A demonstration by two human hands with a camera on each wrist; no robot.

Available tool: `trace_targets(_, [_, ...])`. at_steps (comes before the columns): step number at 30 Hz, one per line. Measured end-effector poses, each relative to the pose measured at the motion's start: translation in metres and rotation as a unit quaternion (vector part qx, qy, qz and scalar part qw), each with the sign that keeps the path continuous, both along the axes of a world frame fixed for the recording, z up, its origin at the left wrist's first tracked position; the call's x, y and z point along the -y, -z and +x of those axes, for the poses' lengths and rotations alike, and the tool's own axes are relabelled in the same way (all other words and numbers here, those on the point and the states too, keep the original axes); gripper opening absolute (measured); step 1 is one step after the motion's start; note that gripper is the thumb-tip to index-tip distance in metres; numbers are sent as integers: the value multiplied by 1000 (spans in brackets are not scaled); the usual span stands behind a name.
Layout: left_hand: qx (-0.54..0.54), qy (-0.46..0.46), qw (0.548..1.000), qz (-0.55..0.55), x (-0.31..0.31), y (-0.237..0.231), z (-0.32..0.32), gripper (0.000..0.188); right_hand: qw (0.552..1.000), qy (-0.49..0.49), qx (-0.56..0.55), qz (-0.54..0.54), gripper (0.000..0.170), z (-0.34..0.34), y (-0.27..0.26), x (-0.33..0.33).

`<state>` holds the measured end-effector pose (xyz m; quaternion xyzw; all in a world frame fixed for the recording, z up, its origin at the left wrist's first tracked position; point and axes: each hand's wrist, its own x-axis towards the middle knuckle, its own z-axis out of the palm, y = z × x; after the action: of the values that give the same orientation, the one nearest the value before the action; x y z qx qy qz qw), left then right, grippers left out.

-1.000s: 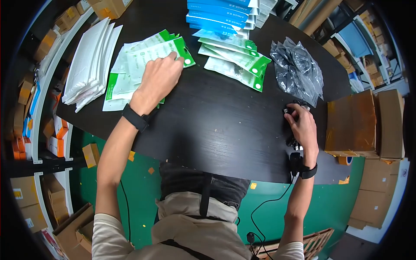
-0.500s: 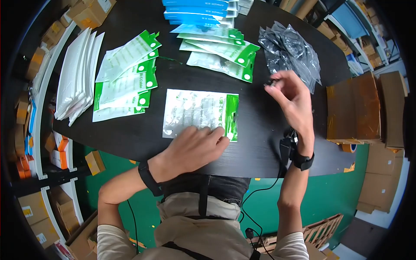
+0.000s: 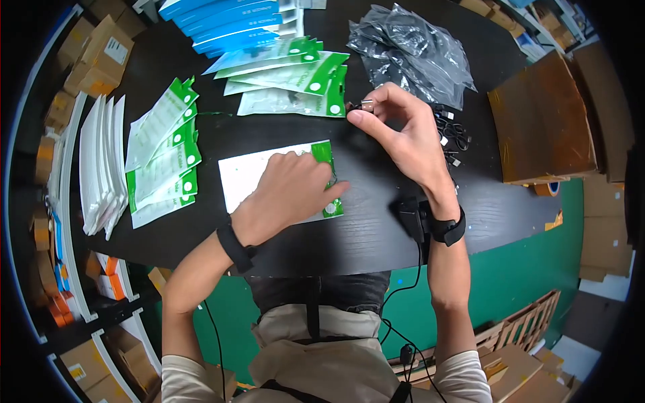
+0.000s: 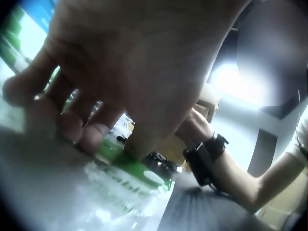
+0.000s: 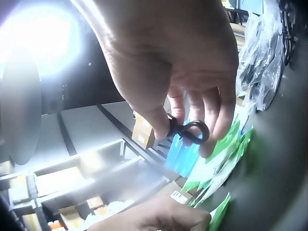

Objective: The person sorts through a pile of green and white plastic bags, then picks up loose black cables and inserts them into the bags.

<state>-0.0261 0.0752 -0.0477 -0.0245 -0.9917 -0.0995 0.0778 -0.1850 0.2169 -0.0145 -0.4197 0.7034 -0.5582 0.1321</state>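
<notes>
A white packet with a green header point(image 3: 236, 180) lies flat on the dark table, printed with the word Cable in the left wrist view. My left hand point(image 3: 289, 185) rests on it palm down, fingertips point(image 4: 91, 139) spread and touching its surface. The left hand hides the packet's middle. Above the table, to the right of the packet, my right hand point(image 3: 411, 138) pinches a small coiled black cable point(image 5: 181, 129) between thumb and fingers. Its metal plug point(image 3: 367, 105) shows at the fingertips. More coiled black cables point(image 3: 455, 134) lie just beyond the right wrist.
Green-headed packets point(image 3: 161, 178) fan out at left beside white padded mailers point(image 3: 101, 168). More packets point(image 3: 285, 101) overlap in front of blue boxes point(image 3: 232, 27) at the back. Clear plastic bags point(image 3: 413, 50) are piled back right. A cardboard box point(image 3: 544, 121) stands at the right edge.
My left hand has come from the left packet stack to the front middle, where a packet now lies beneath it. My right hand has lifted a cable off the right-hand pile and moved it leftward.
</notes>
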Motion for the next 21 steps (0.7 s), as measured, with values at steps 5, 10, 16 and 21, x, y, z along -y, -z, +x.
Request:
trace_targets(5, [172,-52,972,149,15,-26,-14,35,969,-65,225,85,15,9,-11,0])
trace_targets(10, [182,-37,940,287,37,-22,-13,28,973,-96,178,115,16,16,-7,5])
trace_targets(16, [229,-63,759,606,49,-18,-9,26,978,-78,181,66,18,22,-5,10])
trace_targets(21, [222,-40,725,651,52,-7,-8,30,981,-60,176,51,19,20,-3,11])
